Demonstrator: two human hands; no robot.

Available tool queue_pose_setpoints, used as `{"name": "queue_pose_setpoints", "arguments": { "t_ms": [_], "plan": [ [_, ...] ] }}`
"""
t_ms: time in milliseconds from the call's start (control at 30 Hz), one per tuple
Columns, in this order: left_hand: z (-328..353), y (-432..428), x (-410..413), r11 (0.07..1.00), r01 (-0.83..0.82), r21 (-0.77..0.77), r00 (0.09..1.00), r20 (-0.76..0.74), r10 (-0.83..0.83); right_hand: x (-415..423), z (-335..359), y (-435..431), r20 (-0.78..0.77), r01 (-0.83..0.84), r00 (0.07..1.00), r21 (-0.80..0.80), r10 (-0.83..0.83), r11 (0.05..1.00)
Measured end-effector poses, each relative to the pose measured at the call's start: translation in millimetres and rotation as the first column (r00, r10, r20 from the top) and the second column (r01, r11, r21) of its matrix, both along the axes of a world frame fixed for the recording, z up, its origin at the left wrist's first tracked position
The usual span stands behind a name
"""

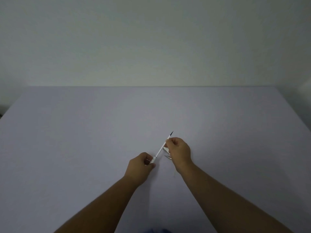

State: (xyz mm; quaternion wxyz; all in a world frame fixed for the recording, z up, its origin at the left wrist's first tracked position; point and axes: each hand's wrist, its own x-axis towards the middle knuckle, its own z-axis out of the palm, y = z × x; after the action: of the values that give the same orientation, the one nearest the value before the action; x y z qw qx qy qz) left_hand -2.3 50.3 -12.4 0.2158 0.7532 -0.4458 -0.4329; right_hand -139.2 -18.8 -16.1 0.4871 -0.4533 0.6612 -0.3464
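A thin white pen refill (160, 149) with a dark tip points up and to the right above the table. My right hand (179, 152) pinches it near the tip end. My left hand (140, 166) grips a white pen barrel (152, 161), and the refill's lower end sits in it. Under my right hand, small silvery and white pen parts (167, 156) lie on the table, partly hidden by the hand.
The pale lavender table (84, 140) spreads wide on all sides. A plain light wall stands behind its far edge. A bit of blue cloth (157, 230) shows at the bottom edge.
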Motion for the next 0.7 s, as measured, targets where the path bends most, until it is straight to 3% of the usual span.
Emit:
{"name": "queue_pose_setpoints", "arguments": {
  "t_ms": [100,233,400,533,700],
  "plan": [
    [3,0,-2,1.0,-0.002,-0.017,1.0,-0.01,0.001,-2,1,3,-0.029,-0.045,0.999,0.0,0.045,0.999],
    [8,-2,-6,0.999,-0.003,-0.043,1.0,-0.018,0.002,-1,1,8,-0.015,-0.219,0.975,0.099,0.222,0.971],
    [11,-3,-6,0.998,0.021,-0.053,1.0,-0.011,-0.022,-6,9,1,0.06,-0.177,0.983,0.104,0.171,0.979],
    [13,-4,-9,0.996,0.034,-0.079,0.999,0.0,-0.034,-10,11,1,0.087,-0.339,0.94,0.133,0.33,0.931],
    [13,-1,-7,0.998,0.015,-0.066,0.999,-0.033,-0.018,-16,12,-5,0.045,-0.244,0.97,0.149,0.24,0.958]
  ]
}}
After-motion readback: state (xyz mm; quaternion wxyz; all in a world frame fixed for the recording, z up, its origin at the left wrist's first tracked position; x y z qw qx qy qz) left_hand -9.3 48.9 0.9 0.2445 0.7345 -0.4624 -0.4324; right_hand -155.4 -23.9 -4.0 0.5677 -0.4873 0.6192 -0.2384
